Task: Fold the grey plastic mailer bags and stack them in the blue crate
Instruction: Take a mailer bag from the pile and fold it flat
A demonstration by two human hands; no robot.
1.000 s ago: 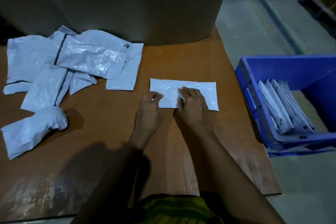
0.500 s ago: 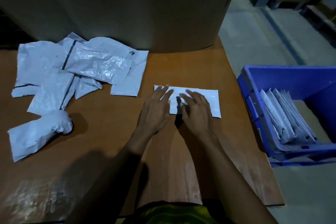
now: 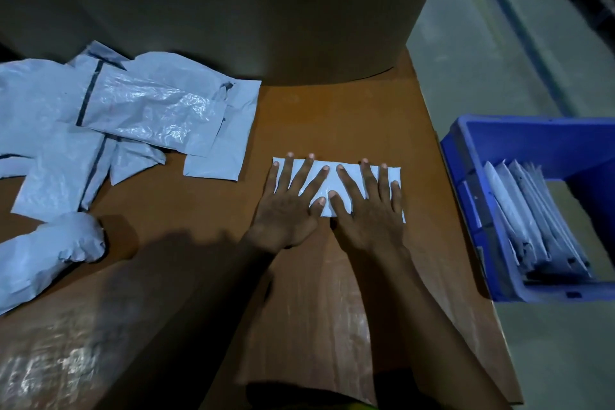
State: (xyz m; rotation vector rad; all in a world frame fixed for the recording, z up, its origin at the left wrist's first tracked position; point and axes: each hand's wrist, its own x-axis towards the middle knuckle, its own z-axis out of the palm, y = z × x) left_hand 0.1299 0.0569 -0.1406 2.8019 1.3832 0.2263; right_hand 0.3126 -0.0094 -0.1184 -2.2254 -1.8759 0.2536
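Observation:
A folded grey mailer bag point(image 3: 327, 191) lies flat on the brown table, right of centre. My left hand point(image 3: 289, 206) presses its left half with fingers spread straight. My right hand point(image 3: 367, 208) presses its right half the same way, thumbs nearly touching. A pile of several unfolded grey mailer bags point(image 3: 133, 110) lies at the left of the table, with a crumpled one point(image 3: 50, 250) in front of it. The blue crate point(image 3: 472, 176) stands on the floor to the right, holding several folded bags point(image 3: 532, 220) on edge.
A large brown cardboard roll point(image 3: 266, 10) stands at the back of the table point(image 3: 332, 293), close behind the bags. The table's right edge runs just left of the crate. Grey concrete floor point(image 3: 482, 60) lies beyond.
Both hands went from pinching and folding the bag's middle to lying flat with fingers spread over it. The bag now looks narrower and flattened.

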